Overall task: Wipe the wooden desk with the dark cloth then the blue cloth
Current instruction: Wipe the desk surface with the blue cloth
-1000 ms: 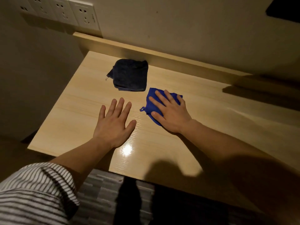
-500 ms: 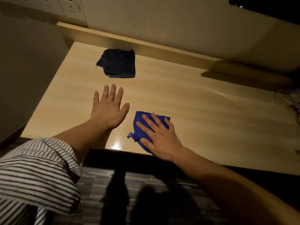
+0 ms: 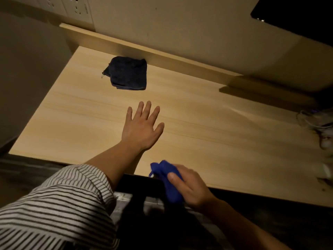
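In the head view, the only view here, the left hand (image 3: 142,127) lies flat on the wooden desk (image 3: 216,132), palm down, with the fingers straight and a little spread. It holds nothing. It has kept this posture through the last second, so I judge it only steadies the body.

The change is on the other side. One second ago the blue cloth (image 3: 169,183) was spread flat under the straight fingers of the right hand (image 3: 191,186), just to the right of the left hand and not far from the dark cloth (image 3: 128,73). Half a second ago the same hand had dragged it toward the person, and it was still flat, close to the near edge. Now the cloth is bunched into a lump in the right hand. The thumb presses on top and the fingers seem to curl round it from below, though the blur hides them partly. Hand and cloth are at the near edge of the desk, below and to the right of the left wrist, and part of the cloth hangs past the edge.

The dark cloth stays folded far beyond the left fingertips, near the back ledge, and no hand touches it.

I judge that the dark cloth's turn is finished and that one pulling stroke with the blue cloth has just ended at the edge. The desk surface to the right of the right hand may not be wiped yet.
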### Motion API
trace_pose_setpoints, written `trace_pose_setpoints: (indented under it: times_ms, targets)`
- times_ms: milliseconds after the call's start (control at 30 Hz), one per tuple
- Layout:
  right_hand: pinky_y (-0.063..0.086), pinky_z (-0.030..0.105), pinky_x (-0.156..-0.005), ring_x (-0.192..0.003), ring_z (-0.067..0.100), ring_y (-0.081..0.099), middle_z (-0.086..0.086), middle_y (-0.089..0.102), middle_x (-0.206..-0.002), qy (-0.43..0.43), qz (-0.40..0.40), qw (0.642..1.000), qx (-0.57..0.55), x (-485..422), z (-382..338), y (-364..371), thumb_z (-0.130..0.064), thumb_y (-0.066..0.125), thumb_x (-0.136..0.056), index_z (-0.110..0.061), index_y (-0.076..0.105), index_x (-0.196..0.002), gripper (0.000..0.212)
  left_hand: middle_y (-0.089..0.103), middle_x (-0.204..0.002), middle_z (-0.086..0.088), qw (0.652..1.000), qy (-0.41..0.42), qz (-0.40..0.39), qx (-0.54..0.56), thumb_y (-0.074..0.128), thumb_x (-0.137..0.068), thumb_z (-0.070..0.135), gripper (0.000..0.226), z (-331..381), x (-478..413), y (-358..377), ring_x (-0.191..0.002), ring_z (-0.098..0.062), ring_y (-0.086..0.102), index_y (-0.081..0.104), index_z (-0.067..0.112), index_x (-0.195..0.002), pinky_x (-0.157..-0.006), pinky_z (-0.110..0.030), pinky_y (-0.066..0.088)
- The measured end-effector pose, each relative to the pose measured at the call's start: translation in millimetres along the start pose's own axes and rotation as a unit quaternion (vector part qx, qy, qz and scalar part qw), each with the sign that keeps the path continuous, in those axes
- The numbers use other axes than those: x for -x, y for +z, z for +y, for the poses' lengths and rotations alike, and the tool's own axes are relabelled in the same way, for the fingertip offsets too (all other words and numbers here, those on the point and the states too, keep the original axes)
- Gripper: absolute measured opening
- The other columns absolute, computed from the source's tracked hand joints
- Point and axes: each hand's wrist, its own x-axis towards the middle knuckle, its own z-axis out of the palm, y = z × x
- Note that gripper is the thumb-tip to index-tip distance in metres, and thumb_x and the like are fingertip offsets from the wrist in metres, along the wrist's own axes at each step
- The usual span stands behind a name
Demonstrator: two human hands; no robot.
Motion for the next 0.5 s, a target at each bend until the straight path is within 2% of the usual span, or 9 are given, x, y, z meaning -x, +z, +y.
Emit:
trace_pose_setpoints:
  times_ms: [67,133,167,267,333,400,433,500]
  targets:
    - [0.048,0.025,-0.074,-0.082,0.005,0.065,-0.013,0.073,-0.093,0.056,0.062,0.993,-0.084,-18,-4,-23,-0.046,0.053,-0.101,-0.032,0.071,-0.109,0.024,-0.01,-0.178,-0.001,1.0,-0.003,-0.004,-0.009,0.008,-0.104,0.069,0.074,0,-1,1,-0.164,-0.024,-0.015,-0.003,0.036,-0.17,-0.13,-0.058,-0.006]
    - [0.053,0.026,-0.066,-0.074,0.015,0.064,-0.002,0.072,-0.089,0.078,0.104,0.975,-0.178,-49,-7,-52,-0.044,0.054,-0.105,-0.022,0.071,-0.112,0.029,-0.012,-0.178,-0.001,1.0,-0.006,-0.005,-0.016,0.007,-0.104,0.069,0.074,0,-1,-1,-0.163,-0.024,-0.016,-0.005,0.037,-0.169,-0.13,-0.058,-0.006]
    - [0.052,0.027,-0.064,-0.071,0.016,0.062,0.003,0.07,-0.088,0.072,0.125,0.973,-0.179,-67,-9,-68,-0.042,0.053,-0.106,-0.021,0.07,-0.111,0.028,-0.013,-0.178,-0.001,1.0,-0.007,-0.005,-0.019,0.007,-0.104,0.07,0.074,0,-1,-1,-0.163,-0.024,-0.017,-0.005,0.037,-0.169,-0.13,-0.057,-0.006]
    - [0.045,0.031,-0.072,-0.07,0.007,0.055,-0.006,0.062,-0.08,-0.002,0.158,0.986,0.049,-139,8,-125,-0.039,0.045,-0.11,-0.026,0.063,-0.095,0.027,-0.013,-0.178,0.001,1.0,-0.012,-0.003,-0.025,0.007,-0.104,0.07,0.074,3,-2,-2,-0.163,-0.022,-0.017,-0.005,0.038,-0.169,-0.13,-0.056,-0.007]
    - [0.046,0.043,-0.085,-0.084,0.012,0.058,-0.009,0.061,-0.087,-0.052,0.143,0.967,0.204,-191,27,-156,-0.041,0.039,-0.11,-0.028,0.06,-0.098,0.028,-0.013,-0.178,0.002,1.0,-0.017,-0.002,-0.025,0.009,-0.104,0.07,0.073,4,-2,-1,-0.163,-0.021,-0.018,-0.005,0.039,-0.169,-0.13,-0.056,-0.007]
    - [0.039,0.049,-0.095,-0.109,0.025,0.059,-0.002,0.066,-0.109,-0.069,0.108,0.934,0.334,-239,47,-176,-0.044,0.038,-0.109,-0.025,0.063,-0.115,0.032,-0.013,-0.177,0.004,0.999,-0.021,0.002,-0.03,0.011,-0.104,0.071,0.073,5,-3,0,-0.163,-0.02,-0.018,-0.004,0.041,-0.169,-0.13,-0.055,-0.007]
    - [0.034,0.049,-0.099,-0.126,0.028,0.053,0.002,0.064,-0.129,-0.065,0.084,0.917,0.385,-259,56,-181,-0.046,0.037,-0.108,-0.025,0.06,-0.129,0.038,-0.013,-0.177,0.004,0.999,-0.023,0.004,-0.034,0.011,-0.104,0.071,0.073,5,-4,1,-0.163,-0.02,-0.018,-0.003,0.041,-0.169,-0.13,-0.054,-0.008]
    - [0.024,0.051,-0.11,-0.152,0.023,0.028,-0.003,0.037,-0.164,-0.061,0.043,0.897,0.437,-285,68,-182,-0.058,0.031,-0.106,-0.033,0.042,-0.153,0.054,-0.013,-0.177,0.005,0.999,-0.027,0.004,-0.041,0.012,-0.104,0.071,0.073,4,-5,2,-0.163,-0.019,-0.018,-0.003,0.042,-0.169,-0.13,-0.054,-0.008]
